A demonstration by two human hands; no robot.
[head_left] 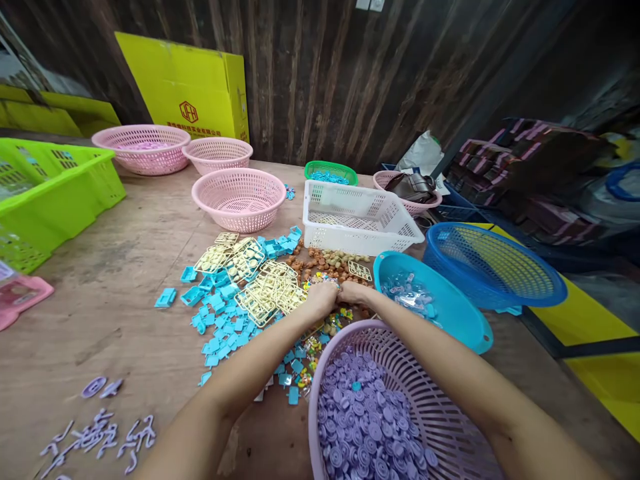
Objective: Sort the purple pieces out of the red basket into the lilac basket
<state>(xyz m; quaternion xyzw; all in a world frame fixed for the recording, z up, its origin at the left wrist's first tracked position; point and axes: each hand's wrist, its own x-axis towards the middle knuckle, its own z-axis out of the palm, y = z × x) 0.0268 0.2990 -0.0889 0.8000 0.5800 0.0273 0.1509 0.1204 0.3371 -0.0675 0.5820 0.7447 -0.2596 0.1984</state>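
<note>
Because the left hand [320, 298] and right hand [353, 292] meet knuckle to knuckle, both clenched on a small piece too hidden to name, above the heap of loose parts [260, 293], a slip could drop it among lookalikes. Cream lattice frames [273, 293] look brittle beside chunky blue blocks [220, 320]; the purple basket [440, 413] holds smooth purple discs [365, 427].

Both bare forearms reach forward and meet; the left hand [321, 298] and right hand [353, 292] touch, with fingers curled downward.
</note>
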